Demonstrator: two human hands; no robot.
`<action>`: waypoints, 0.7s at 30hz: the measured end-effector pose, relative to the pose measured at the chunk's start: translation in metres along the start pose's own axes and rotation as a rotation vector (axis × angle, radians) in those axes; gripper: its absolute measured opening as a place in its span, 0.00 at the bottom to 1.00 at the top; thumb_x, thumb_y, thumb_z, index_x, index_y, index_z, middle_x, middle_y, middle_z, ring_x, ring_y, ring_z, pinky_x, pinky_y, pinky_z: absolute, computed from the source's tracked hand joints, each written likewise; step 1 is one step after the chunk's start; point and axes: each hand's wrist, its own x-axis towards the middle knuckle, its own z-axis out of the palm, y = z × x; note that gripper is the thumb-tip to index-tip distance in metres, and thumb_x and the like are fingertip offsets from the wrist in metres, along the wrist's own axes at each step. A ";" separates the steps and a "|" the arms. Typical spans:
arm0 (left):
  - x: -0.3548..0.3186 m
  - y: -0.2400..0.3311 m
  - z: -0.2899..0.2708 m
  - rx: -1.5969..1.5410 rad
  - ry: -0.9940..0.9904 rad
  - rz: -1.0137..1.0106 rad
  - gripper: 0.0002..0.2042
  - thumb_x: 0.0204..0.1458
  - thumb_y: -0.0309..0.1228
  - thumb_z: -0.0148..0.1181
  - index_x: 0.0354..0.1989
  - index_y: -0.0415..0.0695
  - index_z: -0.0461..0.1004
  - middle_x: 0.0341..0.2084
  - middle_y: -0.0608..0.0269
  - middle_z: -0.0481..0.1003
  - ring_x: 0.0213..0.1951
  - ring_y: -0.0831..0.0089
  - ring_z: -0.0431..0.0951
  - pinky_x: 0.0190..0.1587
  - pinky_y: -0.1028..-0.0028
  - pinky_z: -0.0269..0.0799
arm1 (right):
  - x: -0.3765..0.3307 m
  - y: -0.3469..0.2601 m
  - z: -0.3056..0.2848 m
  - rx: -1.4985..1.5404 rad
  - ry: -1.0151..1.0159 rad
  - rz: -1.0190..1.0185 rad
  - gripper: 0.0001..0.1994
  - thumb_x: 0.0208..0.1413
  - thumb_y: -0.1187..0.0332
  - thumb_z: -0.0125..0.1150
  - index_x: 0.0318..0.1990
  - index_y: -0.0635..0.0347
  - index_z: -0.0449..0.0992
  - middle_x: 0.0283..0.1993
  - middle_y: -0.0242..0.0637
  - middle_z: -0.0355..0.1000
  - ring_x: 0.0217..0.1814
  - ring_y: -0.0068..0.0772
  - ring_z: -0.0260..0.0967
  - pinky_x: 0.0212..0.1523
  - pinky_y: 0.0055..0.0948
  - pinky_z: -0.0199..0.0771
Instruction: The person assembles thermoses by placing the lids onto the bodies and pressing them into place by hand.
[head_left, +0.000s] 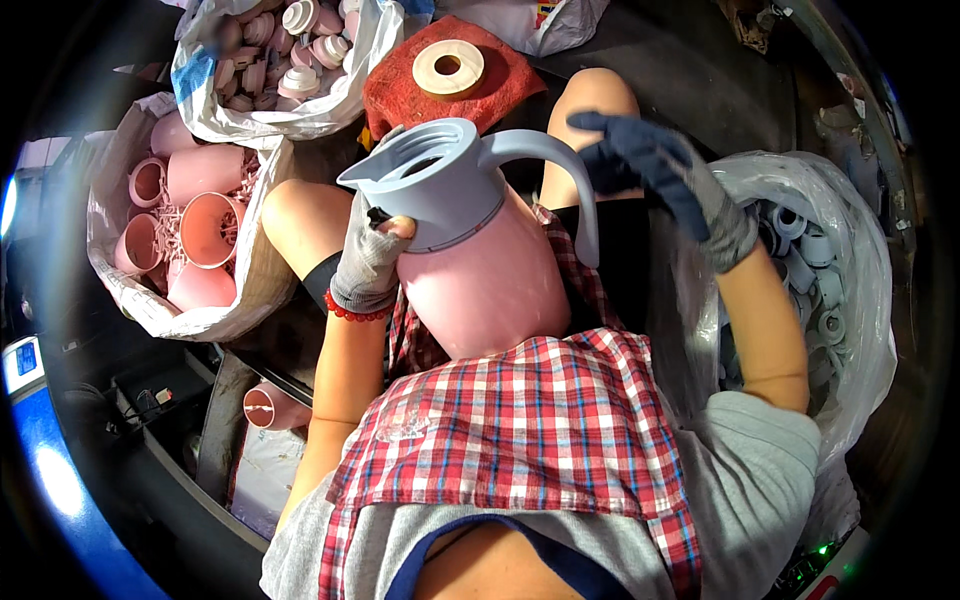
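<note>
A pink jug (483, 275) with a grey-blue collar, spout and curved handle (548, 150) rests tilted in my lap, against a red checked apron (510, 420). My left hand (372, 245), in a grey glove with a bare thumb tip, is closed around the side of the collar; most of its fingers are hidden behind the jug. My right hand (655, 170), in a grey and dark blue glove, hovers just right of the handle. Its fingers are spread, slightly blurred, and hold nothing. The jug's top shows a dark opening inside the collar.
A cream ring-shaped disc (429, 82) lies on a red cloth (515, 88) beyond the jug. Bags hold pink lids (300, 85), pink jug bodies (205, 175) and grey parts (828, 288). A pink cup-shaped piece (277, 407) sits at lower left.
</note>
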 end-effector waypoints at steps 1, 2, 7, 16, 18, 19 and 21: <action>-0.001 0.002 0.002 0.007 0.002 0.003 0.41 0.40 0.50 0.69 0.59 0.36 0.60 0.51 0.56 0.70 0.51 0.66 0.71 0.55 0.66 0.67 | -0.009 0.009 -0.006 0.070 -0.011 0.080 0.25 0.62 0.69 0.49 0.65 0.64 0.55 0.45 0.30 0.72 0.38 0.18 0.71 0.39 0.17 0.74; -0.002 0.002 0.004 0.015 0.007 0.006 0.43 0.40 0.51 0.69 0.59 0.36 0.60 0.51 0.57 0.69 0.51 0.67 0.71 0.55 0.66 0.66 | -0.016 0.018 -0.007 0.118 -0.028 0.077 0.26 0.61 0.68 0.51 0.65 0.65 0.55 0.46 0.29 0.72 0.37 0.16 0.69 0.37 0.14 0.72; -0.011 0.004 0.001 0.073 0.023 -0.030 0.48 0.37 0.60 0.67 0.60 0.35 0.59 0.52 0.60 0.69 0.52 0.72 0.68 0.55 0.71 0.62 | -0.044 0.038 0.010 -0.041 -0.085 0.019 0.38 0.50 0.59 0.66 0.65 0.65 0.54 0.52 0.31 0.69 0.42 0.17 0.64 0.40 0.16 0.66; -0.004 0.034 0.028 0.135 0.057 0.100 0.57 0.33 0.62 0.68 0.64 0.32 0.48 0.57 0.54 0.64 0.59 0.69 0.63 0.62 0.68 0.54 | -0.039 0.062 0.054 -0.461 -0.287 0.056 0.53 0.37 0.58 0.76 0.68 0.63 0.46 0.67 0.48 0.55 0.69 0.41 0.52 0.67 0.37 0.52; 0.003 0.041 0.025 0.215 0.033 0.170 0.57 0.31 0.60 0.70 0.63 0.32 0.49 0.55 0.55 0.64 0.58 0.69 0.63 0.62 0.69 0.54 | -0.033 0.068 0.062 -0.344 -0.275 0.092 0.55 0.38 0.56 0.75 0.69 0.62 0.42 0.66 0.50 0.55 0.68 0.43 0.53 0.66 0.38 0.53; 0.003 0.046 0.026 0.219 0.055 0.164 0.57 0.31 0.59 0.72 0.63 0.32 0.49 0.55 0.55 0.64 0.57 0.69 0.64 0.61 0.69 0.55 | -0.027 0.075 0.061 -0.367 -0.285 0.051 0.55 0.38 0.60 0.76 0.69 0.61 0.41 0.66 0.47 0.55 0.68 0.40 0.53 0.65 0.38 0.54; 0.006 0.059 0.027 0.206 0.080 0.176 0.57 0.31 0.57 0.73 0.63 0.32 0.50 0.54 0.55 0.65 0.57 0.70 0.64 0.61 0.69 0.55 | -0.015 0.066 0.064 -0.422 -0.286 0.030 0.55 0.37 0.66 0.77 0.69 0.60 0.41 0.67 0.42 0.55 0.67 0.35 0.53 0.64 0.37 0.57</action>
